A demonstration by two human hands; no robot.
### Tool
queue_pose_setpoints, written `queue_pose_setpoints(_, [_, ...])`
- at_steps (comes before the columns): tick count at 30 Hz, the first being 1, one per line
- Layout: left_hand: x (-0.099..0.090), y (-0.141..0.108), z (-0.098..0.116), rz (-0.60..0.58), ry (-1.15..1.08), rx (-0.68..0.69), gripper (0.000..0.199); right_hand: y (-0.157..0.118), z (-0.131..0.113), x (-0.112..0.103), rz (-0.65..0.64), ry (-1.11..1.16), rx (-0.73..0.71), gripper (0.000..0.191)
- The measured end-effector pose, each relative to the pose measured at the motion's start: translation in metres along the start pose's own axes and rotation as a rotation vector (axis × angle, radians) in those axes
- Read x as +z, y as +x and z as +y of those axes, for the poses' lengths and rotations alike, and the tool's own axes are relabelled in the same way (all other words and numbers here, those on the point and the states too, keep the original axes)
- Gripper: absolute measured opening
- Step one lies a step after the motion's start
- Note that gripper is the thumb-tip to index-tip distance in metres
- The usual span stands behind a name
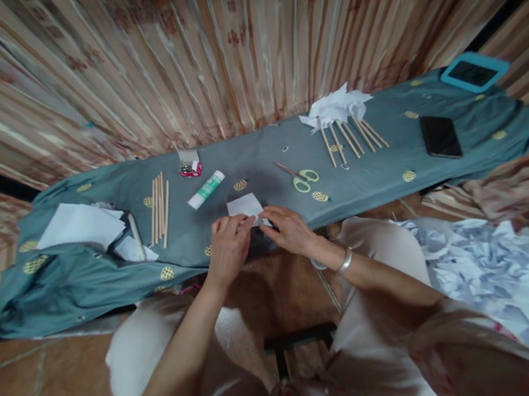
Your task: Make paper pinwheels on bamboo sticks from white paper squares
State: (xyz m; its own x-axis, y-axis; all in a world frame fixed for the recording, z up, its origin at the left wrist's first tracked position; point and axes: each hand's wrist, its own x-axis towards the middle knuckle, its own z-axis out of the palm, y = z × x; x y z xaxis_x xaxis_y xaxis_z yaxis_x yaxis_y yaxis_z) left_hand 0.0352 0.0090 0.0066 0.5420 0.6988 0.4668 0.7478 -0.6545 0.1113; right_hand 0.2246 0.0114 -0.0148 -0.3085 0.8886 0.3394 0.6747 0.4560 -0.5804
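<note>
A small white piece of paper [244,205] lies at the front edge of the cloth-covered table, between my hands. My left hand [230,244] pinches its near left part, thumb and fingers together. From the other side, my right hand [289,229] grips the near right edge with bent fingers. Just beyond the paper lies a glue stick [206,190], to the left. Scissors with green handles [303,179] rest to the right, their blades pointing away to the left.
Wooden sticks [159,209] and a stack of white paper [81,227] lie left; a red box of pins [188,165] stands behind. Paper pinwheels on sticks [338,108], a black phone [440,137] and a blue-framed device [474,72] lie right. A bag of folded paper [490,275] sits beside my leg.
</note>
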Motion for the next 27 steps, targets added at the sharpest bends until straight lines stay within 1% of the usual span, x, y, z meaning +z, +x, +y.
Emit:
queue_pose_setpoints(2, [0.003,0.002,-0.005,-0.009,0.020,0.009,0.023,-0.003,0.002,0.000,0.006,0.007,0.005,0.027])
queue_pose_setpoints(6, [0.005,0.002,-0.012,-0.034,0.020,-0.003,0.020,-0.008,0.008,-0.001,-0.019,-0.003,-0.028,0.037])
queue_pose_setpoints(8, [0.004,0.000,-0.014,-0.037,-0.010,-0.011,0.020,-0.009,0.010,-0.003,-0.044,-0.042,-0.046,0.043])
queue_pose_setpoints(11, [0.006,-0.005,-0.013,-0.016,-0.083,-0.009,0.021,-0.006,0.009,-0.010,-0.044,-0.121,-0.067,0.045])
queue_pose_setpoints(13, [0.008,-0.009,-0.011,-0.005,-0.140,-0.014,0.023,-0.004,0.007,-0.015,-0.028,-0.156,-0.081,0.042])
queue_pose_setpoints(16, [0.010,-0.016,-0.010,-0.011,-0.214,-0.037,0.023,0.000,0.007,-0.021,-0.031,-0.148,-0.099,0.030])
queue_pose_setpoints(19, [0.009,-0.022,-0.012,-0.013,-0.262,-0.121,0.022,0.002,0.012,-0.023,-0.069,-0.086,-0.086,0.020])
queue_pose_setpoints(23, [0.008,-0.024,-0.014,0.004,-0.339,-0.246,0.021,0.005,0.018,-0.022,-0.139,0.015,-0.034,0.019])
queue_pose_setpoints(27, [0.011,-0.023,-0.016,0.033,-0.409,-0.320,0.020,0.009,0.019,-0.019,-0.143,0.045,0.025,0.021])
